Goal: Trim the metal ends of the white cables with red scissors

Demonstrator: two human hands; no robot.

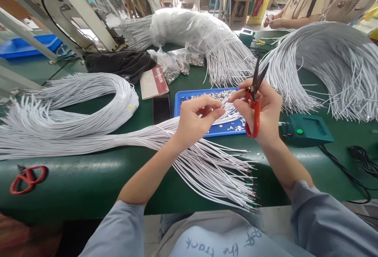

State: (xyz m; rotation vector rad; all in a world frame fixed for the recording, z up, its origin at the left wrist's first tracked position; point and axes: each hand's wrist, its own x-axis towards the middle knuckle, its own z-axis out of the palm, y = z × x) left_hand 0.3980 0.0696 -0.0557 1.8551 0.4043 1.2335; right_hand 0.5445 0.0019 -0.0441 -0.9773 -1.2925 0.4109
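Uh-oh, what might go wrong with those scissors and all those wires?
The right hand holds open scissors, so it might get nicked. The left forearm could snag the loose white wires fanned out near the front edge of the green table. A bump might spill the small metal pieces from the blue tray.

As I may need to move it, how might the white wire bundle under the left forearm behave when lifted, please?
The wire bundle would probably sag, as it lies in curves. Its loose, fanned ends may splay or trail.
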